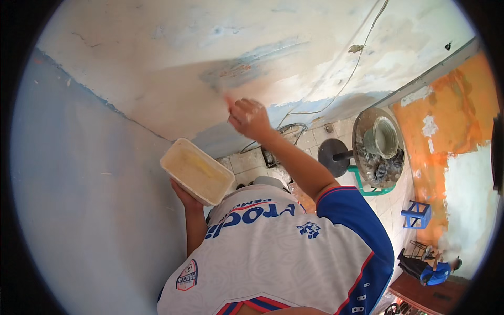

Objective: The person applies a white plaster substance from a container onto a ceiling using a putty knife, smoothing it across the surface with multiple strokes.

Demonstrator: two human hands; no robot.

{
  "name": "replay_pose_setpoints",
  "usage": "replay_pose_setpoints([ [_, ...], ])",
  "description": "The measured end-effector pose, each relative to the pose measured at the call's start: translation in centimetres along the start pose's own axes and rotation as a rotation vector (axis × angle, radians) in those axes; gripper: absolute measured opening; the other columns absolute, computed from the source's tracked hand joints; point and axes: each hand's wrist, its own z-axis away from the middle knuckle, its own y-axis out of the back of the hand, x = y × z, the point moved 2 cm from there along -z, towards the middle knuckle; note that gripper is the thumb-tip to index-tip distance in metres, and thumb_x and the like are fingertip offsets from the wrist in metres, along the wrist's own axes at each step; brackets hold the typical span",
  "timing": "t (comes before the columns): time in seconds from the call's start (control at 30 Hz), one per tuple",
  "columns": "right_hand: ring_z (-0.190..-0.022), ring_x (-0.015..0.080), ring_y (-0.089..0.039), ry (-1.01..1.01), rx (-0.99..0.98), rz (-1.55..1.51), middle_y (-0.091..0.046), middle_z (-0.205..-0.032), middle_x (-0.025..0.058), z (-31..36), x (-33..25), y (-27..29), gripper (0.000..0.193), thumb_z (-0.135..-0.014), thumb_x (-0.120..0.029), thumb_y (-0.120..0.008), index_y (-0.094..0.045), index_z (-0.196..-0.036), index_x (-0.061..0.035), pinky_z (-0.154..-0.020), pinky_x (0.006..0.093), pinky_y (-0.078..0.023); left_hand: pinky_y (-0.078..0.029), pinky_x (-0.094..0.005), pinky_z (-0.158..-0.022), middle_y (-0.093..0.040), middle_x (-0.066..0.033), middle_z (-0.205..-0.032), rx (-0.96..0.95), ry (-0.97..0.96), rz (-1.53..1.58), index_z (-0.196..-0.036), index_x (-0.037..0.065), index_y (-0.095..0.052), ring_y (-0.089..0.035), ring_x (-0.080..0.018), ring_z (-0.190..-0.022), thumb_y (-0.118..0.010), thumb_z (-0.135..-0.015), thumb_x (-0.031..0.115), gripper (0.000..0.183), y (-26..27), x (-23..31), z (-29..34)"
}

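Observation:
My left hand (184, 197) supports a white rectangular plastic tub (178, 156) from below and at its side. Inside the tub is a thin pale layer with a yellowish streak. My right hand (249, 116) is raised close to the patchy wall (173, 79), its fingers closed on a small reddish tool (229, 100). Motion blurs this tool, so its kind does not show. Whitish smears mark the right hand's fingers. Beside the hand, the wall has a rough grey-blue patch (236, 68) with orange-brown spots.
A blue wall (79, 173) meets the patchy wall at my left. A cable (346, 86) hangs along the patchy wall. At right are a round table (362, 123) bearing a bucket (381, 137), a green stool (359, 181), a blue stool (417, 215) and a distant person (436, 274).

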Motion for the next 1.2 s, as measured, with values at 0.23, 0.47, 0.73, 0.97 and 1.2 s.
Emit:
replay_pose_setpoints([
  [0.23,-0.062,0.0269,-0.058,-0.470,0.363,0.329,-0.057,-0.067,0.0071,-1.2,11.4,12.0,0.017,-0.080,0.000,-0.071,-0.060,-0.070,-0.0071,-0.057,0.0384,-0.048,-0.044,-0.0454,-0.113,-0.047,-0.0069,-0.155,0.068,0.025,0.030,-0.156,0.016,-0.039,-0.050,-0.0292,-0.138,-0.039,-0.103,0.065,0.072,-0.3,-0.7,1.1],
  [0.47,-0.074,0.0256,-0.062,0.117,0.108,0.196,-0.062,-0.078,0.0078,-0.4,5.3,0.4,0.017,-0.074,-0.005,-0.074,-0.061,-0.084,-0.0085,-0.068,0.0402,-0.051,-0.043,-0.0460,-0.114,-0.047,-0.0072,-0.155,0.140,0.065,0.022,-0.156,0.016,-0.038,-0.050,-0.0300,-0.138,-0.037,-0.103,0.065,0.073,0.2,-1.1,1.7],
  [0.73,-0.060,0.0283,-0.056,-0.286,0.403,0.195,-0.056,-0.068,0.0092,1.6,8.9,6.9,0.015,-0.078,0.002,-0.071,-0.060,-0.073,-0.0074,-0.055,0.0436,-0.048,-0.044,-0.0456,-0.114,-0.046,-0.0084,-0.156,0.152,-0.020,-0.108,-0.156,0.015,-0.038,-0.050,-0.0300,-0.138,-0.037,-0.104,0.065,0.073,0.2,-0.1,2.9],
  [0.97,-0.069,0.0288,-0.060,-0.025,0.239,0.193,-0.059,-0.076,0.0087,0.8,9.8,1.4,0.014,-0.080,-0.008,-0.073,-0.060,-0.087,-0.0088,-0.064,0.0431,-0.052,-0.044,-0.0455,-0.113,-0.046,-0.0077,-0.156,0.069,0.073,0.017,-0.156,0.014,-0.039,-0.049,-0.0294,-0.139,-0.038,-0.105,0.062,0.070,1.8,-0.5,2.8],
  [1.2,-0.076,0.0136,-0.063,-0.577,0.052,-0.744,-0.063,-0.080,0.0043,2.9,0.5,2.5,0.008,-0.088,-0.005,-0.071,-0.064,-0.085,-0.0030,-0.066,0.0289,-0.050,-0.049,-0.0473,-0.109,-0.053,-0.0088,-0.149,0.012,-0.034,-0.202,-0.154,0.012,-0.042,-0.056,-0.0308,-0.132,-0.040,-0.105,0.059,0.068,-0.7,0.7,0.9],
])
